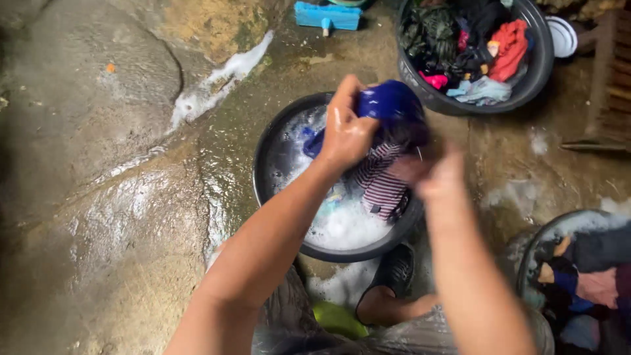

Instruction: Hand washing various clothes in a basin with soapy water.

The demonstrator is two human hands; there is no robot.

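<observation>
My left hand (pixel 347 128) grips a wet blue garment (pixel 392 102) and holds it above a dark round basin (pixel 266 154) of soapy water. My right hand (pixel 434 172), blurred, holds the lower part of the cloth, where a pink-and-dark striped garment (pixel 381 184) hangs down into the foam (pixel 348 227). Both hands are close together over the right half of the basin.
A dark tub (pixel 539 72) full of mixed coloured clothes stands at the top right. Another basin (pixel 529 256) with clothes is at the lower right. A blue scrubbing brush (pixel 327 16) lies at the top. Wet rock (pixel 98 164) spreads left. My foot in a dark sandal (pixel 393 276) is below the basin.
</observation>
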